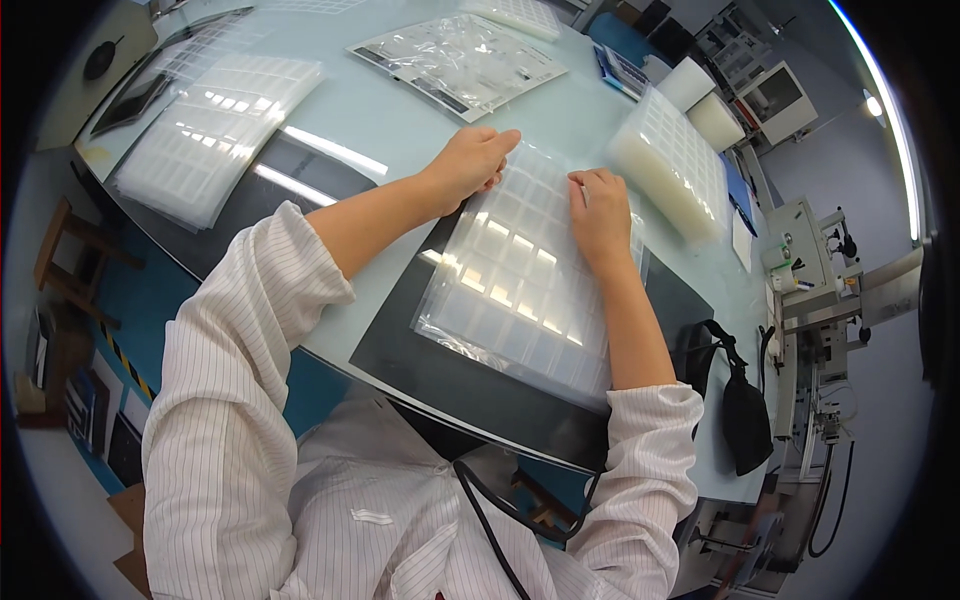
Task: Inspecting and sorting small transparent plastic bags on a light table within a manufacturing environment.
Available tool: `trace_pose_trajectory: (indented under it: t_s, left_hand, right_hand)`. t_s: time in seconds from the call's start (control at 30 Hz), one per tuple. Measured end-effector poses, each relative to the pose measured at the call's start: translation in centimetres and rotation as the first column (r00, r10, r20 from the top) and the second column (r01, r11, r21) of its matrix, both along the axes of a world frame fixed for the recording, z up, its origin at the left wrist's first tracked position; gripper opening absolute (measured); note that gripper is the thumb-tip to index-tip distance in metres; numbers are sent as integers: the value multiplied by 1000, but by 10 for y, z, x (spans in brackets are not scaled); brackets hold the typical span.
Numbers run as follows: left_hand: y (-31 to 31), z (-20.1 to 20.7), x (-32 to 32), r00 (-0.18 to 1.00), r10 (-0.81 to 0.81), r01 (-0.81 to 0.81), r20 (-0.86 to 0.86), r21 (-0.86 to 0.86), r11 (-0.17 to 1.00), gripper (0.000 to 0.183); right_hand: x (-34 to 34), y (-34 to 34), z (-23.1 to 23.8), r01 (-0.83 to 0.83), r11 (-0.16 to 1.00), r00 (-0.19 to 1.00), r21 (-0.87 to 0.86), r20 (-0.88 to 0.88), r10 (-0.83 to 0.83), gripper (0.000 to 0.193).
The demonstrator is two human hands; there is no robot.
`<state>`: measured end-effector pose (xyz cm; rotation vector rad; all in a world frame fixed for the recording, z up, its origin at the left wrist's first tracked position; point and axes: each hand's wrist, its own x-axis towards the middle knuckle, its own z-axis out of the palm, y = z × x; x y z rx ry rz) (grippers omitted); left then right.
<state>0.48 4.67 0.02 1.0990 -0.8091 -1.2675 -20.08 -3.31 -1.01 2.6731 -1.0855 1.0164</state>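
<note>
A clear plastic compartment tray (520,290) in a see-through bag lies on a black mat (400,345) in front of me. My left hand (472,160) rests on the tray's far left corner, fingers curled over its edge. My right hand (600,215) presses on the tray's far right part, fingers bent; whether it pinches anything small I cannot tell. Both sleeves are white with thin stripes.
A stack of white compartment trays (215,130) lies at the left, another stack (675,165) at the right. A bagged tray (460,62) sits at the far middle of the pale table (390,130). A black pouch (745,420) and a white machine (810,270) are on the right.
</note>
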Motion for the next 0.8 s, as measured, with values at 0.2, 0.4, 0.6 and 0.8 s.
trace_pose_trajectory:
  t_s: [0.2,0.4,0.6,0.8]
  left_hand:
    - [0,-7,-3,991,-15,29,136,-102,994,29]
    - [1,-11,1,952,25,27,305,-164,986,21]
    - [4,-4,0,966,-29,73,257,-165,984,19]
    - [2,-6,-1,997,25,-12,67,-188,982,23]
  right_hand:
    - [3,0,5,-5,1000,999,-1,54,6,12]
    - [6,4,14,30,996,997,85,-71,-24,10]
    - [3,4,10,11,1000,997,-26,-72,-12,11]
    - [4,6,8,-11,1000,1000,-9,-21,11,7]
